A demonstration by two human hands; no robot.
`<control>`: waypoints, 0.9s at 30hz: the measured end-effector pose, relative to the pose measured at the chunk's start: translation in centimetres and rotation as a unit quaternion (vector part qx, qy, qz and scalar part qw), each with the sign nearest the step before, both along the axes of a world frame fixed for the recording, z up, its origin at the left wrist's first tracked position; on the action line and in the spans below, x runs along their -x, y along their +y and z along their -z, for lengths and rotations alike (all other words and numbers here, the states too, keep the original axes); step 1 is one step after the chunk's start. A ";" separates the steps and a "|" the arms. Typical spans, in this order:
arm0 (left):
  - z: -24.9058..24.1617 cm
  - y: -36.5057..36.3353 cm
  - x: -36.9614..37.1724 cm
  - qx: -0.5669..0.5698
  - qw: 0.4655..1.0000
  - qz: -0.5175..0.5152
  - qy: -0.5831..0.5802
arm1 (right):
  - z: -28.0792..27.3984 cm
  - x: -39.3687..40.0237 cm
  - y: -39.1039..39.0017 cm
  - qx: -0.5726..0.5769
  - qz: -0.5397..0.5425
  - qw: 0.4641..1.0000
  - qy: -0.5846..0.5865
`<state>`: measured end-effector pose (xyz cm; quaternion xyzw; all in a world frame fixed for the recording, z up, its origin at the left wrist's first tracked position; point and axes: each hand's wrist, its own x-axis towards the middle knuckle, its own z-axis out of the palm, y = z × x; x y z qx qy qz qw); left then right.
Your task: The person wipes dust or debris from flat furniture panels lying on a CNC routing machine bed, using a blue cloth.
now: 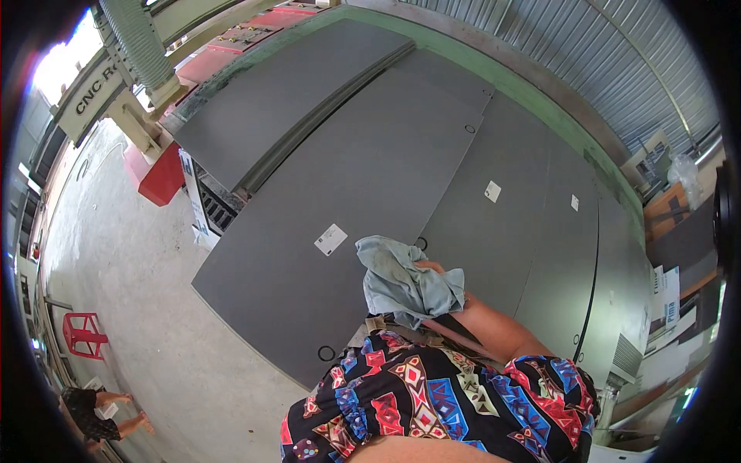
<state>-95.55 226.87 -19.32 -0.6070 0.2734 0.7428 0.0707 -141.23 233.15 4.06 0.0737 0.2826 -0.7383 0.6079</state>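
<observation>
My right hand (430, 266) holds a crumpled light blue-grey cloth (397, 278), which covers most of it; only some of the fingers show along the cloth's right side. The cloth has darker smudges and hangs over the near edge of a large dark grey panel (347, 193). On that panel, to the left of the cloth, is a white label (330, 239). A small black ring (421, 243) shows right beside the cloth. My left hand does not show; patterned clothing (424, 393) fills the lower middle of the view.
More grey panels (494, 224) with labels lie to the right. Behind are a dark rail (324, 116) and another panel (285, 92). A CNC machine (100, 85) stands upper left. On the concrete floor (147, 255) are a red stool (83, 336) and another person (100, 409).
</observation>
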 end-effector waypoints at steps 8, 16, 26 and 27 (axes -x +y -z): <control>0.4 0.6 -0.6 -0.002 1.000 -0.005 -0.003 | 1.0 0.4 0.4 -0.023 -0.016 1.000 -0.003; 0.4 0.1 -1.4 0.006 1.000 -0.010 -0.003 | 2.0 0.6 0.3 -0.024 -0.012 1.000 -0.003; 0.7 -0.6 -1.4 0.016 1.000 -0.007 0.001 | 0.7 0.5 0.3 0.013 -0.026 0.999 -0.027; 0.8 -0.7 -1.4 0.018 1.000 -0.009 0.002 | 0.8 0.5 0.3 0.022 -0.032 0.999 -0.033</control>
